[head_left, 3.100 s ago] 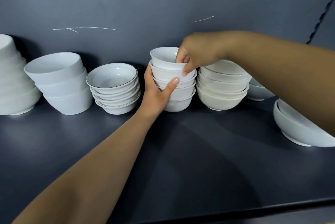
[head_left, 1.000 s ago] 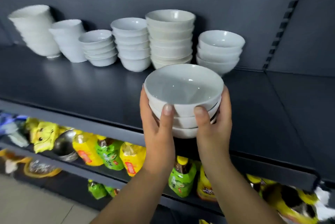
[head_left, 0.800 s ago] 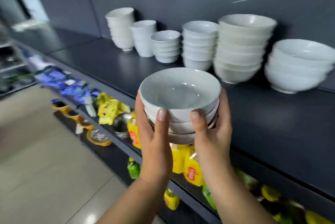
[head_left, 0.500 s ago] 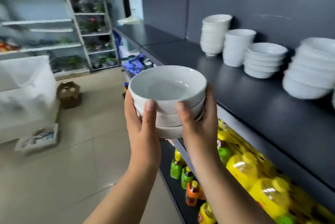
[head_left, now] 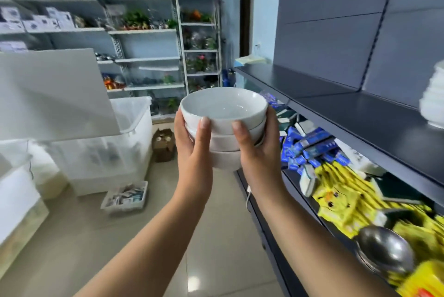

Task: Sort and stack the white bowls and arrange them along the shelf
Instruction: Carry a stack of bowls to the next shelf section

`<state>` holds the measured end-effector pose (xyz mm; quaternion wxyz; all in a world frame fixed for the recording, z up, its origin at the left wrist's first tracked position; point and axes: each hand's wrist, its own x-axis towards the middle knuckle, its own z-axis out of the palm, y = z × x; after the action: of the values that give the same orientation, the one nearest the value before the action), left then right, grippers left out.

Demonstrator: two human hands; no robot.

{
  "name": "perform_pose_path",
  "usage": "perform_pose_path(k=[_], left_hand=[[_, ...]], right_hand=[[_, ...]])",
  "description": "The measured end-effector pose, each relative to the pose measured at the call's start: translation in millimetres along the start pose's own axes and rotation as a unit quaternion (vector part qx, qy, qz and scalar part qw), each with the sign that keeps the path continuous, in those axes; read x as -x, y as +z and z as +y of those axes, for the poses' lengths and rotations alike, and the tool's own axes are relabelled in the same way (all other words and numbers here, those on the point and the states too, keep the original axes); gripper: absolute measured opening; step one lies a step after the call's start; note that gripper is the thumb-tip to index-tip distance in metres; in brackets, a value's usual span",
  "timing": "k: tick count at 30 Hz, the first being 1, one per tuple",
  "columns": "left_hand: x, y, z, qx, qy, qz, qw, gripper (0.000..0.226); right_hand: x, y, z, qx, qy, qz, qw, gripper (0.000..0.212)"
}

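As both reach forward | left hand, right hand clasp bowl stack between them | thumbs upright

2 bare arms in view: left forearm from 7 o'clock, right forearm from 5 o'clock, both slim, uncovered to frame edge. Left hand & right hand: slender fingers. 2 thumbnails face cam: short, rounded, plain w/ faint gloss.
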<state>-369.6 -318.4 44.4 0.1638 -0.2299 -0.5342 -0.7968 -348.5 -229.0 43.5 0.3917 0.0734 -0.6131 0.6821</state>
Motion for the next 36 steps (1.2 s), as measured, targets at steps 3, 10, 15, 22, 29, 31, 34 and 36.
perform_pose_path(k=[3, 10, 15, 22, 29, 31, 34, 36], left_hand=[[-51, -14, -20, -0.007, -0.004, 0.008, 1.0, 0.072], [-170, -19, -87, 0.005, -0.019, 0.006, 1.0, 0.068], [-259, -11, -145, -0.008, -0.018, 0.013, 1.0, 0.077], [-398, -9, -204, -0.027, -0.01, 0.052, 0.998, 0.084], [-517, -40, -265, -0.04, 0.012, 0.048, 0.998, 0.071], [-552, -46, -285, -0.039, 0.016, 0.031, 0.999, 0.061], [-613, -57, -316, -0.049, 0.037, 0.007, 0.998, 0.07], [-655, -66, -334, -0.039, 0.045, -0.002, 0.998, 0.073]], right_hand=[[-42, 28, 28, 0.01, 0.013, -0.01, 1.0, 0.084], [-149, 69, 104, 0.027, 0.012, -0.004, 1.0, 0.083], [-237, 81, 169, 0.028, -0.006, -0.06, 0.998, 0.067], [-372, 124, 249, 0.032, -0.011, -0.116, 0.993, 0.078], [-469, 174, 328, 0.012, -0.024, -0.181, 0.983, 0.084], [-497, 187, 353, 0.017, -0.039, -0.168, 0.985, 0.082], [-543, 213, 392, 0.013, -0.055, -0.143, 0.988, 0.072], [-577, 233, 414, 0.023, -0.061, -0.136, 0.989, 0.072]])
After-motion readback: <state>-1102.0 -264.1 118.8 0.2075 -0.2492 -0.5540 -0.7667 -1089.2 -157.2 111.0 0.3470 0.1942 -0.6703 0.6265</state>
